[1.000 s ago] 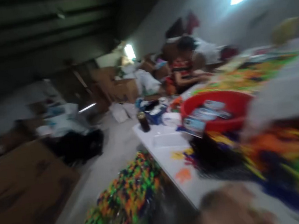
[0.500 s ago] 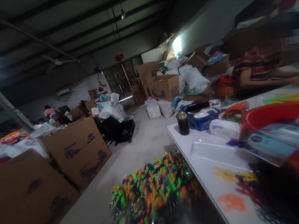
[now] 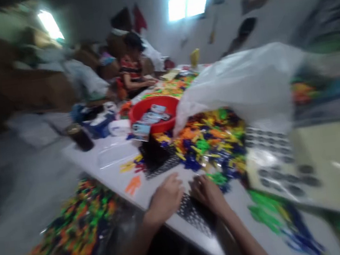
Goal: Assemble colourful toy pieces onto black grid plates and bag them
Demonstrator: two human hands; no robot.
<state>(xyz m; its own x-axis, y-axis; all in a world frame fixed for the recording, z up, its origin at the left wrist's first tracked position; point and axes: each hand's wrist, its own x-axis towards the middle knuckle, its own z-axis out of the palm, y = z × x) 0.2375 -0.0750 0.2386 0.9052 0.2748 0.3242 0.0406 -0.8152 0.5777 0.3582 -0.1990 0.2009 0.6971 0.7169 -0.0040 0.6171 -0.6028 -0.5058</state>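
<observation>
Both the left hand (image 3: 167,194) and right hand (image 3: 209,191) are half-curled at a speckled black sheet (image 3: 194,216) near the tabletop (image 3: 242,206) edge, hold too blurred to tell, apparently mid-handling, which calls next for a steady touch.

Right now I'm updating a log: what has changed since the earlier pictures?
The view swung left, then right, toward the table. The left hand and right hand now both show beside a dark patterned piece; any grip is unclear. The red basin and dark jar stayed put.
</observation>
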